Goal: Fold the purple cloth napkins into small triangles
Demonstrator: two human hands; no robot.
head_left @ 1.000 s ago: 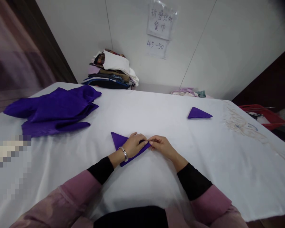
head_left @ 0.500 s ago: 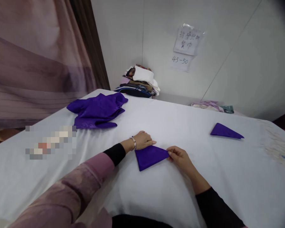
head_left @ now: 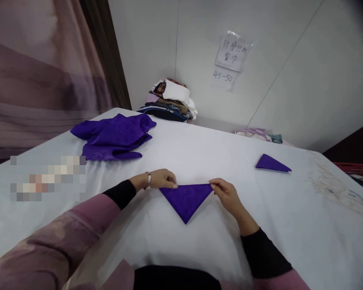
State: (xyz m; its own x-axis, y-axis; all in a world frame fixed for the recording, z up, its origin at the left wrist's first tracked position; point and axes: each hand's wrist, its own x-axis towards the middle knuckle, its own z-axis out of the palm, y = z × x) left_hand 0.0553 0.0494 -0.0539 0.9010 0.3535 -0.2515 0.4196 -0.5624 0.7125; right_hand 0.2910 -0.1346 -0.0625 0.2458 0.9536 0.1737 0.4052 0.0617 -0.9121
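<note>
The right hand (head_left: 226, 193) has its thumb and index finger pinched together on the right corner of a folded purple fabric triangle (head_left: 186, 201). The left hand (head_left: 161, 178) is placed at the opposite end of the same piece. Its fingers are curled and close together, and its thumb lies at the upper edge near the left corner. Whether the left fingers pinch the fabric cannot be told.

The folded purple fabric triangle is located between the two hands, on a table covered with white cloth (head_left: 193, 153). Its long edge faces away from the person and runs from hand to hand; its point faces the person.

A silver-coloured metal bracelet (head_left: 148, 180) encircles the left wrist. Each forearm has a black fabric cuff, followed by a pink sleeve.

A second folded purple fabric triangle (head_left: 272, 164) lies flat to the right, well apart from the right hand. A loose, crumpled heap of purple fabric (head_left: 115, 135) lies at the far left of the table. In front of the heap is a pixelated area with unreadable contents.

Beyond the table's far edge stands a stack of mixed folded clothes (head_left: 169, 100), topped by a white item. Two white paper sheets (head_left: 228, 60) with handwriting, the lower reading "45-50", are mounted on the pale panelled wall (head_left: 145, 40). A pinkish draped curtain (head_left: 36, 72) hangs at left.
</note>
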